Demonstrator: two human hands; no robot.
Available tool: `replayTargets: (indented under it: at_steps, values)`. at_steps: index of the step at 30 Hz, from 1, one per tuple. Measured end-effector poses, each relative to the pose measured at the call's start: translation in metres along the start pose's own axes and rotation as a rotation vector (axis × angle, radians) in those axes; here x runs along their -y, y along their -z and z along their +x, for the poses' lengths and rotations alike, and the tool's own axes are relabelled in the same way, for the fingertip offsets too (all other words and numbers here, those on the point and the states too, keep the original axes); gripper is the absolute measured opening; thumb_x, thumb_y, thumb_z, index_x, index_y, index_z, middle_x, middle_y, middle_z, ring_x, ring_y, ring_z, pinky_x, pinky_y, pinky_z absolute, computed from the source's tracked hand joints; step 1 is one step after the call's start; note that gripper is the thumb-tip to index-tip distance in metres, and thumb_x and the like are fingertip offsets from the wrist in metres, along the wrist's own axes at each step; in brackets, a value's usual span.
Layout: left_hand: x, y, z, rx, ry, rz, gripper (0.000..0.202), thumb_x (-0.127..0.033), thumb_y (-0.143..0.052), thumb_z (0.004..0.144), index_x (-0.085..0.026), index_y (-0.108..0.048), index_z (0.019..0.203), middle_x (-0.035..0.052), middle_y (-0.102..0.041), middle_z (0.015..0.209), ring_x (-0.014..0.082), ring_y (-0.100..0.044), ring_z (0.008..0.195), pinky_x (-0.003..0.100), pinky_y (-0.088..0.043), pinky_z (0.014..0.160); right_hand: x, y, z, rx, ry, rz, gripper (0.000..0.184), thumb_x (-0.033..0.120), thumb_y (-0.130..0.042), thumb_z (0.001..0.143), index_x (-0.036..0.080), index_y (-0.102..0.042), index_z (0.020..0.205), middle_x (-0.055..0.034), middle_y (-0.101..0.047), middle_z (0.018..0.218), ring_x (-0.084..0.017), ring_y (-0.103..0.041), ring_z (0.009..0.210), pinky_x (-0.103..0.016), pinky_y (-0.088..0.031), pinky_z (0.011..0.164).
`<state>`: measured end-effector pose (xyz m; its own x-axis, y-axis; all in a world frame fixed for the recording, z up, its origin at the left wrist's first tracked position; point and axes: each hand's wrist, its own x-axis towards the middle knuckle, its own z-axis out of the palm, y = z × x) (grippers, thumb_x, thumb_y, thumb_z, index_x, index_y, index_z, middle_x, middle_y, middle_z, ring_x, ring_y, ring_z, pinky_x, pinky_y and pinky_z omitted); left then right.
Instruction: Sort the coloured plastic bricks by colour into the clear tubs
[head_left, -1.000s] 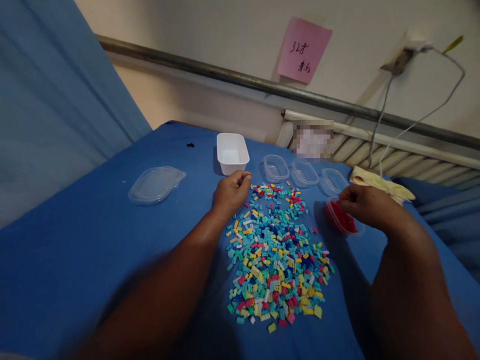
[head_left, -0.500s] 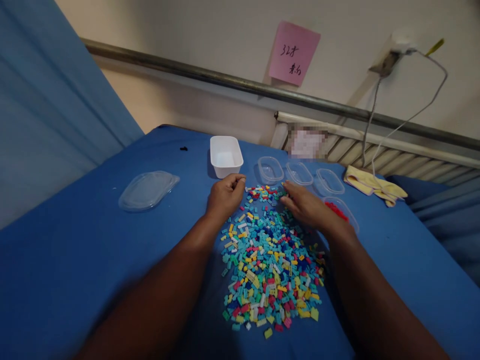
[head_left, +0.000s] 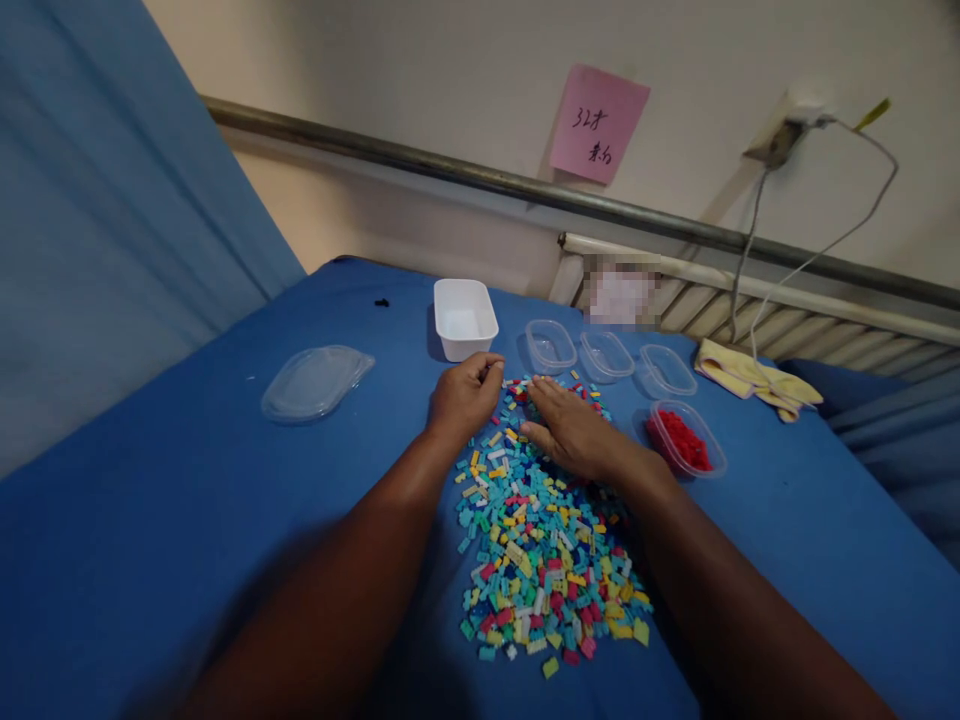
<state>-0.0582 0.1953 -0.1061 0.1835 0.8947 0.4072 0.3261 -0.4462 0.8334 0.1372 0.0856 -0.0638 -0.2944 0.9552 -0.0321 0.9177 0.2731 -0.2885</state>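
Observation:
A heap of small coloured bricks (head_left: pixel 544 545) in teal, yellow, red, white and dark blue lies on the blue cloth. My left hand (head_left: pixel 465 393) rests at the heap's far left edge, fingers curled into a loose fist; what it holds is hidden. My right hand (head_left: pixel 568 427) lies flat on the far part of the heap, fingers stretched toward the left hand. To its right stands a clear tub with red bricks (head_left: pixel 685 440).
A white tub (head_left: pixel 465 318) stands behind the hands, with three clear tubs (head_left: pixel 607 354) in a row beside it. A clear lid (head_left: pixel 316 380) lies at the left. A yellow cloth (head_left: pixel 757 378) and cables are at the right, a blue curtain (head_left: pixel 97 220) at the left.
My right hand left the red-brick tub, crossed left over the heap and now lies flat near my left hand. The left hand stayed curled in place.

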Motion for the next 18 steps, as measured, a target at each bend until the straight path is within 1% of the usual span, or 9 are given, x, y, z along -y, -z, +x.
replayTargets:
  at_steps: [1,3,7,9,10,12,14,16,18]
  values:
    - [0.000,0.000,0.000,-0.001,0.001,0.001,0.029,-0.040,-0.062,0.102,-0.025,-0.083,0.114,0.0015,-0.082,0.102,0.0210,-0.076,0.093,0.033,-0.054,0.083,0.004,-0.004,0.000,0.019,0.004,0.001,0.088,0.065,-0.041,0.114,0.002,-0.034,0.174,-0.0253,-0.025,0.182,-0.037,-0.020,0.172,-0.054,-0.021,0.140]
    - [0.001,0.000,0.001,0.000,-0.004,0.001,0.029,-0.040,-0.061,0.102,-0.024,-0.082,0.114,0.0019,-0.081,0.099,0.0210,-0.075,0.090,0.033,-0.054,0.082,0.015,-0.009,-0.007,0.053,0.036,0.018,0.091,0.070,-0.039,0.113,0.004,-0.033,0.175,-0.0239,-0.023,0.183,-0.036,-0.017,0.173,-0.055,-0.020,0.140]
    - [0.001,0.000,0.001,0.010,-0.023,0.004,0.029,-0.040,-0.061,0.102,-0.024,-0.083,0.113,0.0012,-0.080,0.093,0.0199,-0.073,0.085,0.032,-0.052,0.077,0.027,-0.005,-0.037,0.109,0.074,0.078,0.090,0.074,-0.033,0.113,0.012,-0.034,0.177,-0.0168,-0.019,0.185,-0.033,-0.014,0.174,-0.054,-0.017,0.141]
    - [0.000,0.001,0.001,0.013,-0.022,0.007,0.029,-0.040,-0.061,0.102,-0.024,-0.083,0.113,0.0008,-0.079,0.091,0.0197,-0.072,0.084,0.032,-0.051,0.076,0.025,-0.001,-0.047,0.099,0.034,0.074,0.089,0.074,-0.034,0.112,0.013,-0.034,0.177,-0.0155,-0.018,0.186,-0.033,-0.012,0.174,-0.054,-0.015,0.141]
    - [0.000,0.001,0.001,0.014,-0.022,0.003,0.029,-0.040,-0.061,0.102,-0.024,-0.082,0.113,0.0007,-0.079,0.091,0.0199,-0.072,0.084,0.032,-0.051,0.075,0.022,0.000,-0.051,0.085,-0.009,0.063,0.090,0.074,-0.034,0.112,0.012,-0.034,0.177,-0.0166,-0.018,0.185,-0.034,-0.012,0.174,-0.056,-0.015,0.141]
    - [0.000,0.002,0.001,0.014,-0.023,-0.007,0.029,-0.041,-0.061,0.102,-0.024,-0.082,0.113,0.0008,-0.079,0.093,0.0202,-0.073,0.087,0.032,-0.051,0.077,0.016,0.000,-0.060,0.068,-0.101,0.048,0.093,0.075,-0.035,0.112,0.008,-0.034,0.176,-0.0203,-0.020,0.184,-0.036,-0.014,0.173,-0.059,-0.017,0.140]
    - [0.001,0.002,0.001,0.016,-0.026,-0.007,0.029,-0.040,-0.061,0.102,-0.024,-0.082,0.113,0.0010,-0.081,0.096,0.0206,-0.074,0.089,0.032,-0.052,0.078,0.012,-0.002,-0.073,0.081,-0.140,0.060,0.093,0.074,-0.037,0.112,0.008,-0.033,0.177,-0.0212,-0.021,0.183,-0.037,-0.016,0.173,-0.061,-0.020,0.139]
    - [0.002,0.002,0.001,0.021,-0.024,0.001,0.028,-0.039,-0.061,0.102,-0.025,-0.082,0.113,0.0007,-0.081,0.096,0.0207,-0.074,0.088,0.032,-0.052,0.078,0.013,-0.002,-0.091,0.104,-0.124,0.085,0.091,0.073,-0.040,0.111,0.012,-0.031,0.178,-0.0182,-0.021,0.184,-0.036,-0.019,0.172,-0.059,-0.024,0.138]
    - [0.002,0.001,0.001,0.025,-0.026,0.002,0.028,-0.038,-0.061,0.101,-0.025,-0.083,0.112,0.0006,-0.081,0.096,0.0207,-0.075,0.088,0.032,-0.052,0.077,0.014,0.001,-0.106,0.105,-0.081,0.099,0.086,0.070,-0.045,0.112,0.017,-0.033,0.178,-0.0155,-0.027,0.183,-0.036,-0.028,0.170,-0.058,-0.029,0.137]
